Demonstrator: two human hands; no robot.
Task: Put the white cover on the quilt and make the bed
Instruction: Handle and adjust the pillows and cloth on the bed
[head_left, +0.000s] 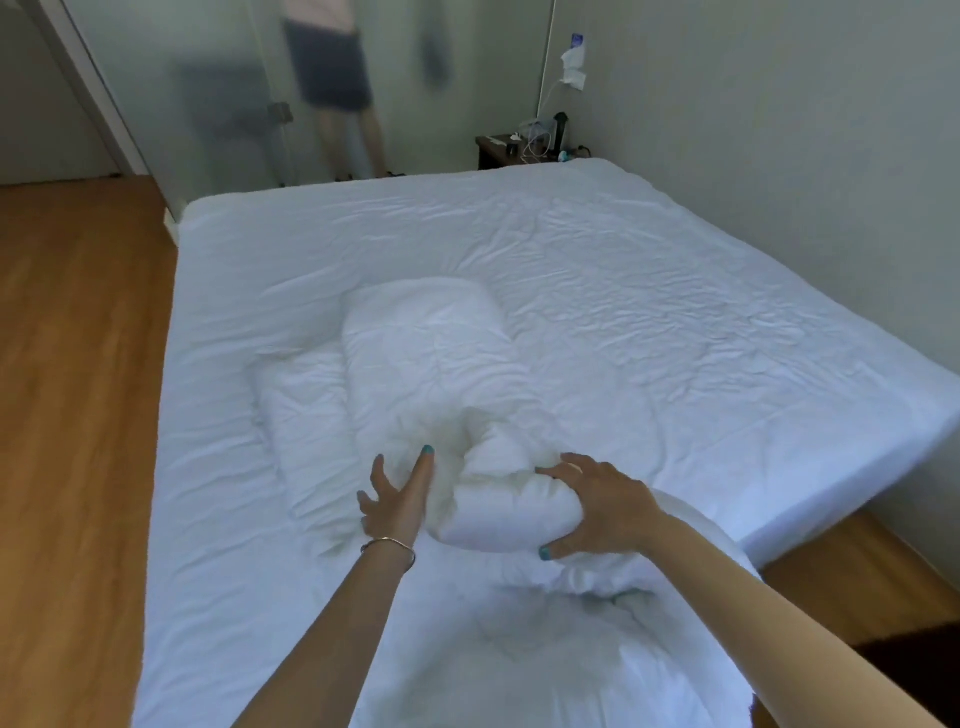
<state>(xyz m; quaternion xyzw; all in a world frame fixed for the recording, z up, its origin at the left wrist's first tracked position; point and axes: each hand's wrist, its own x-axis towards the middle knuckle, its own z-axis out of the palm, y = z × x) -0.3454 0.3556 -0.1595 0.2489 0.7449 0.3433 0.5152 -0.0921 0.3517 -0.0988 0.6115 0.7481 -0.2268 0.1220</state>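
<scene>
Nearest us, right hand (597, 506) curls over a soft rolled end of the quilt (431, 358), thumb under; left hand (397, 499) spread flat against it. The quilt lies bundled mid-bed (675, 291), looking light and floppy; I'd gather thick folds or corners.

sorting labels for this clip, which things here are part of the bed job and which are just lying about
Part of the job:
quilt, bunched on the bed
bed
left hand, open against the quilt
right hand, gripping a quilt fold

Lying about:
nightstand
cables
</scene>
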